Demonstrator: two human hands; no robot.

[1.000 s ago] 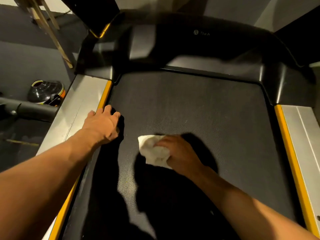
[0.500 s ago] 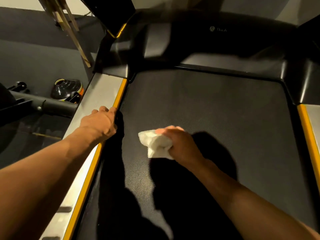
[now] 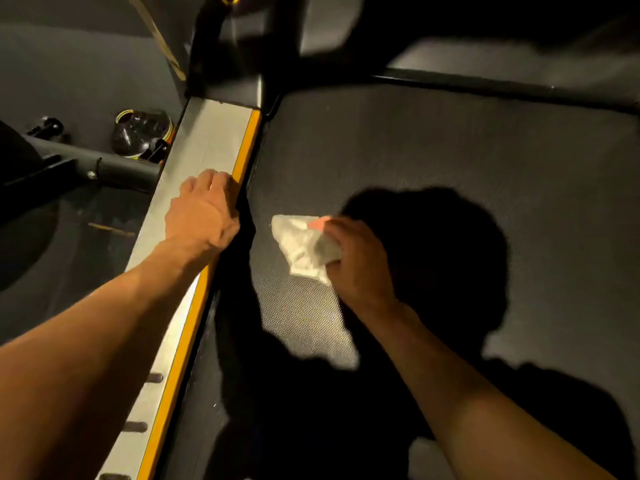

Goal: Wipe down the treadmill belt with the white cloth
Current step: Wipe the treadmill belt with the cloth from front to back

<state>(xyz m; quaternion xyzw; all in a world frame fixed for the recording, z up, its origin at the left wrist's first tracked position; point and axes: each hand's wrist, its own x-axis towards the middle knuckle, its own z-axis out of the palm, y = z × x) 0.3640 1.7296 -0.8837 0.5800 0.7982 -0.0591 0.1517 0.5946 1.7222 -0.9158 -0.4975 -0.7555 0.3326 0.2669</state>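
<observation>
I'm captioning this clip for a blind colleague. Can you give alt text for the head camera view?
A person's right hand holds a crumpled white cloth on the dark treadmill belt, while the left hand rests on the silver side rail.
</observation>
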